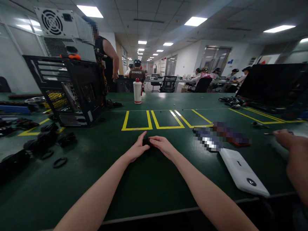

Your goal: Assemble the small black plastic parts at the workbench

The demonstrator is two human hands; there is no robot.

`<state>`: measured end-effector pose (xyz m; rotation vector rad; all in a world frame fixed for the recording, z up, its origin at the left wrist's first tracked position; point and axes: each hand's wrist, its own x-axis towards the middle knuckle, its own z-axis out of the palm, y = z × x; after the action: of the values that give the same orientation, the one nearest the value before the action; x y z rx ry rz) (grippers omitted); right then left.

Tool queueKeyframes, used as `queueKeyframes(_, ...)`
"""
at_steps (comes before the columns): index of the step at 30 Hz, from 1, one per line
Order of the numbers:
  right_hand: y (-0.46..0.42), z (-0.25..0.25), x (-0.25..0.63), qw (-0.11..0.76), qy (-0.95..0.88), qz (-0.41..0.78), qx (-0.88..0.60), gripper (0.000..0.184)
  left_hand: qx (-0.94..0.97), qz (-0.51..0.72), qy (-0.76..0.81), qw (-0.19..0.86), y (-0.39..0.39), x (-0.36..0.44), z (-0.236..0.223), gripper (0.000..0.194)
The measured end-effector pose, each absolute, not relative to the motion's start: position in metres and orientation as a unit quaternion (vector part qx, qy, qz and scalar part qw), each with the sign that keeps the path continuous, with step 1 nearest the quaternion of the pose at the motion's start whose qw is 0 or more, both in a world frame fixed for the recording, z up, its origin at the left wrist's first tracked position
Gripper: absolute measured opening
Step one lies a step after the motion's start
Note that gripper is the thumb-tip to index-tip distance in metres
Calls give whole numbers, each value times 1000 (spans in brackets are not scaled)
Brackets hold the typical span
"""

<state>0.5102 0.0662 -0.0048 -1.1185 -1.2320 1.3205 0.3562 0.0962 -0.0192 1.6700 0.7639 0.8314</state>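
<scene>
My two hands meet over the middle of the green table (149, 185). Between them is a small black object (146, 141), mostly covered by the fingers, so its kind cannot be made out. My left hand (138, 149) has its fingers stretched forward along the object's left side, the thumb reaching in toward its near side. On the other side, my right hand (163, 146) is closed, fingertips and thumb pressed together at the object's right edge. Just beyond the hands lie yellow tape outlines (137, 129) on the tabletop.
At left stand an open black computer case (84, 96) with power supplies (57, 24) on top, black rings (60, 162) and coiled black parts (40, 139). A white bottle (137, 91) stands ahead. Right are phones (231, 134), a white power bank (242, 171) and a co-worker's hand (284, 138).
</scene>
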Motion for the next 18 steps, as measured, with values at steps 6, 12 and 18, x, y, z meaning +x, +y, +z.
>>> queueKeyframes(6,61,2,509,499,-491,544,-463,27,696,350,321,539,96,356,-20,69)
queueKeyframes(12,65,-4,508,491,-497,549,-459,28,706,352,325,522,97,358,-19,69)
queueKeyframes(18,67,-6,509,509,-502,541,-443,21,704,352,326,524,96,358,-18,70)
